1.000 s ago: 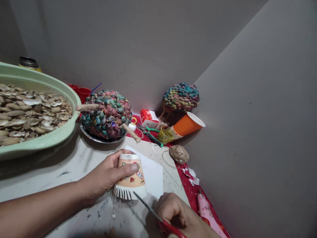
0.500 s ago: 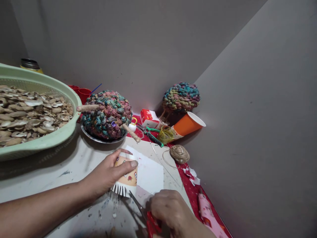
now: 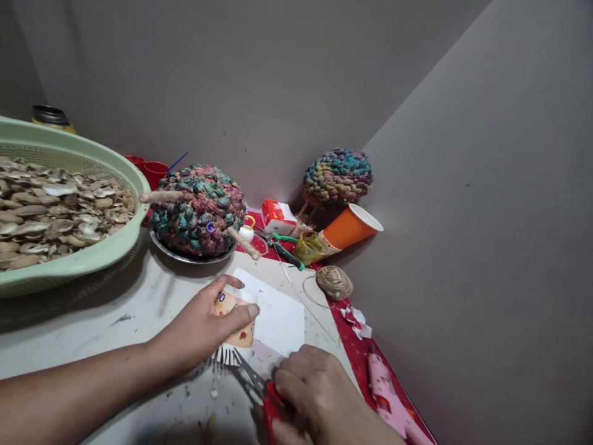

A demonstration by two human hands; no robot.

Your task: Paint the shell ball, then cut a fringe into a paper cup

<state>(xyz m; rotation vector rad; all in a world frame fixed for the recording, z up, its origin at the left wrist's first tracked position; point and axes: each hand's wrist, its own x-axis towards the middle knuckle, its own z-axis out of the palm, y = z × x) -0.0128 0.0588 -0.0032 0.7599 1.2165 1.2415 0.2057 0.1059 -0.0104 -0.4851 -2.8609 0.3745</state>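
Observation:
My left hand [image 3: 217, 318] grips a printed paper cup [image 3: 241, 335], thumb on its near side and fingers around the far side. Narrow strips are cut along the cup's white lower edge, like a fringe. Red-handled scissors [image 3: 273, 405] are in my right hand [image 3: 319, 389], their blades reaching the fringe near the cup's right part. Under and behind the cup lies a white sheet of paper [image 3: 282, 318]. My right fingers partly cover the scissor handles.
At left stands a green basket [image 3: 92, 262] of shells. Behind are a colourful shell-covered ball [image 3: 199, 210] on a metal dish, a second ball [image 3: 338, 176], pliers [image 3: 287, 253], an orange cup [image 3: 349, 227] and a twine ball [image 3: 334, 282]. A pink glue gun [image 3: 389, 395] lies at right.
The scissors and my right hand have shifted slightly left and up, the blade tips now against the fringe. My left hand keeps its hold, with the cup tilted a little differently.

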